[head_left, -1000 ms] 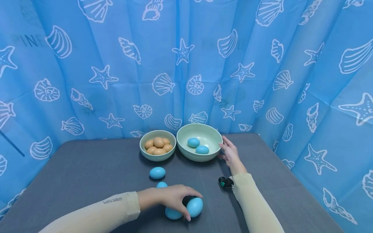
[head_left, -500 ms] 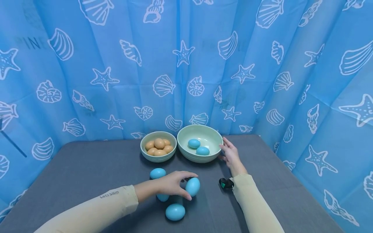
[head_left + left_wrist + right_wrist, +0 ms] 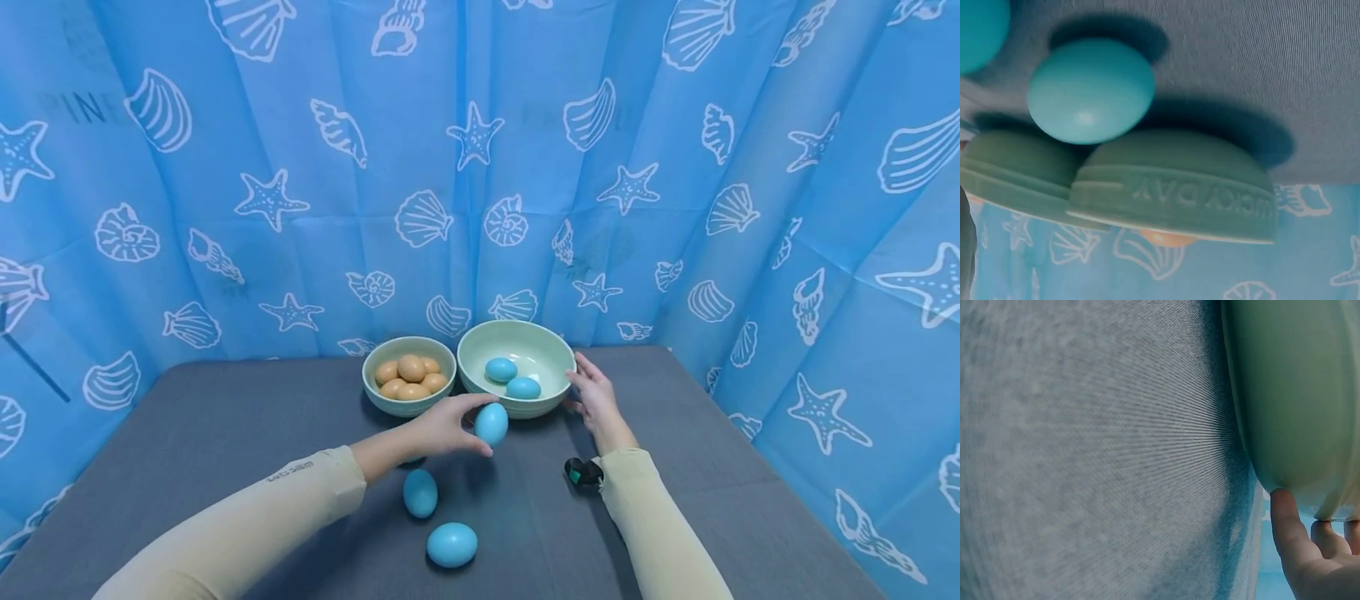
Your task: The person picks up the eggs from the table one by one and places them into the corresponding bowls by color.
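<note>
In the head view, my left hand (image 3: 444, 427) pinches a blue egg (image 3: 491, 424) between thumb and fingers, just in front of the larger green bowl (image 3: 551, 342). That bowl has two blue eggs inside, one of them the nearer blue egg (image 3: 523, 388). My right hand (image 3: 597, 406) grips the bowl's right side; in the right wrist view its fingers (image 3: 1291, 531) touch the outer wall. On the table lie a blue egg (image 3: 420, 493) and another blue egg (image 3: 452, 545). My left forearm nearly hides one more, seen as a blue egg (image 3: 1091, 90) in the left wrist view.
A smaller green bowl (image 3: 371, 385) with several brown eggs stands left of the larger one, bearing raised lettering. Grey cloth (image 3: 262, 433) covers the table. A blue shell-patterned curtain (image 3: 337, 208) hangs behind. A black device (image 3: 583, 472) sits at my right wrist.
My left hand has lifted the blue egg from the near table area and carried it forward to the larger bowl's front. My right hand has stayed at the bowl's side.
</note>
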{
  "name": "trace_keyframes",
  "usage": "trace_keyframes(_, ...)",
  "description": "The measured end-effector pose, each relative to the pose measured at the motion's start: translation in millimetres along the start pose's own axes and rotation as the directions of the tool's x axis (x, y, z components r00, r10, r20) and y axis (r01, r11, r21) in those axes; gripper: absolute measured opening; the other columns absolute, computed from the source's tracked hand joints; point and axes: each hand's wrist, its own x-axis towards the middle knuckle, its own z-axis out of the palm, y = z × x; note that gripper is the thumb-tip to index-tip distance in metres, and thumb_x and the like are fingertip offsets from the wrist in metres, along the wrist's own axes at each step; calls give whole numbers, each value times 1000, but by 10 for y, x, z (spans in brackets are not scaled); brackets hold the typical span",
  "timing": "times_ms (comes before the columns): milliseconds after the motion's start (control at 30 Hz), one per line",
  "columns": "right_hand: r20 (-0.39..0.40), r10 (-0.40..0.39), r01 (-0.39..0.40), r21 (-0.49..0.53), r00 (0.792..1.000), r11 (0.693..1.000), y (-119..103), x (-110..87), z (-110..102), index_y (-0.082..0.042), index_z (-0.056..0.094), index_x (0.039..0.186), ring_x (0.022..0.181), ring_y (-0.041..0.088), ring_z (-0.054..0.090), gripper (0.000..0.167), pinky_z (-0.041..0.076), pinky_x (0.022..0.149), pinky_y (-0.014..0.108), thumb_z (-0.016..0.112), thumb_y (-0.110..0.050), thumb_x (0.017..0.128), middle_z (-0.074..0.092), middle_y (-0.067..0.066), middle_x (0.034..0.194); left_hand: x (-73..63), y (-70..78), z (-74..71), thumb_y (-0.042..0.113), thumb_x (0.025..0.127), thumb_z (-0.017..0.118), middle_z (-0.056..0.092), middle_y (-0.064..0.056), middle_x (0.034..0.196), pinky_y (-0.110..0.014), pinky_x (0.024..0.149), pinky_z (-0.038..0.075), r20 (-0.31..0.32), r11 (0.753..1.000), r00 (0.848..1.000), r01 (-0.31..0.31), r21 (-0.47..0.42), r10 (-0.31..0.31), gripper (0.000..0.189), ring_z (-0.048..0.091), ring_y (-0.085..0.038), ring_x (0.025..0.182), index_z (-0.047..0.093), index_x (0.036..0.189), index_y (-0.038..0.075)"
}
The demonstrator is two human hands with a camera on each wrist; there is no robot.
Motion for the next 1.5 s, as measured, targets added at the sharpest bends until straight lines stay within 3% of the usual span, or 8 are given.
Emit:
trace_keyframes(133, 1, -2, 2, -1, 1000, 1000, 3, 4, -16, -13, 24, 155, 146, 23, 19, 56, 33, 107, 58, 45, -9, 103, 18, 5, 160, 80, 3, -70, 14, 82, 81, 54, -10, 133, -33, 85, 52, -62, 998, 997, 40, -40, -42, 74, 56, -22, 107, 44, 145, 5)
trace_keyframes(367, 5, -11, 11, 4, 1000, 1000, 4, 6, -25, -12, 24, 155, 146, 24, 18, 56, 33, 106, 58, 45, -9, 103, 19, 5, 160, 210, 1, -167, 10, 82, 79, 55, -16, 133, -37, 86, 53, -165, 988, 980, 89, -122, -109, 72, 58, -31, 113, 44, 144, 2)
trace_keyframes(633, 4, -14, 14, 2, 1000, 1000, -13, 1, -22, -13, 25, 155, 145, 23, 20, 56, 34, 106, 58, 45, -9, 103, 18, 5, 160, 331, -13, -240, 18, 81, 81, 58, -15, 123, -34, 77, 53, -233, 985, 959, 146, -88, -163, 74, 58, -25, 98, 45, 144, 2)
trace_keyframes(733, 1, -18, 18, 0, 1000, 1000, -18, 5, -28, -13, 25, 155, 145, 23, 19, 56, 34, 106, 57, 45, -9, 103, 18, 5, 160, 394, -41, -236, 19, 82, 81, 58, -14, 122, -33, 77, 53, -254, 980, 948, 165, -114, -189, 71, 58, -23, 96, 46, 142, 2)
trace_keyframes(967, -3, -11, 11, 9, 1000, 1000, -9, 15, -36, -14, 25, 155, 145, 23, 20, 57, 34, 106, 56, 46, -8, 103, 18, 4, 160, 567, -57, -194, 20, 83, 79, 52, -20, 137, -39, 90, 51, -313, 956, 911, 213, -201, -269, 75, 57, -31, 115, 42, 144, -2)
trace_keyframes(1067, -3, -9, 9, 11, 1000, 1000, -9, 17, -34, -13, 24, 155, 145, 23, 20, 56, 34, 106, 56, 45, -8, 103, 18, 4, 160, 666, -66, -175, 19, 84, 79, 49, -21, 140, -42, 95, 49, -322, 952, 902, 229, -204, -286, 75, 54, -33, 120, 41, 145, -2)
trace_keyframes(1300, 2, -3, 3, 20, 1000, 1000, -21, 10, -9, -13, 25, 155, 145, 24, 20, 56, 33, 107, 57, 45, -8, 103, 19, 5, 160, 872, -100, -163, 9, 82, 78, 46, -18, 143, -46, 101, 43, -307, 948, 900, 270, -169, -311, 72, 46, -34, 128, 42, 145, 0)
trace_keyframes(1500, 17, -4, 4, 14, 1000, 1000, -29, -5, 15, -16, 19, 156, 146, 22, 16, 60, 28, 109, 57, 44, -6, 103, 16, 1, 160, 1036, -132, -183, -1, 78, 78, 50, -18, 139, -43, 103, 42, -227, 933, 906, 353, -66, -358, 70, 47, -32, 126, 47, 140, -2)
